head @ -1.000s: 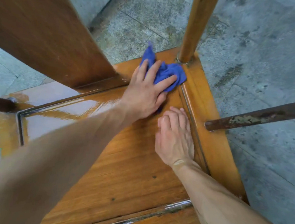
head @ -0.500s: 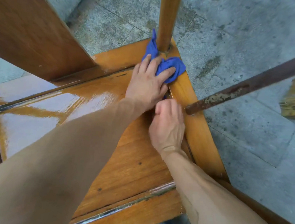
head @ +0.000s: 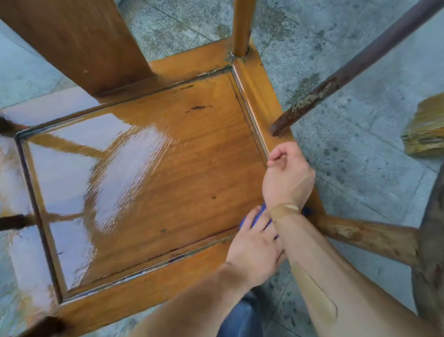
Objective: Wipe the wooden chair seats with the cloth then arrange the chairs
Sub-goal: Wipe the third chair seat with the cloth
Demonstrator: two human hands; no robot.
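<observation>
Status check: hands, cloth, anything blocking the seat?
Left hand presses blue cloth at seat near corner. Right hand curled at right rail, crossing over. Armrest post close ahead.
</observation>
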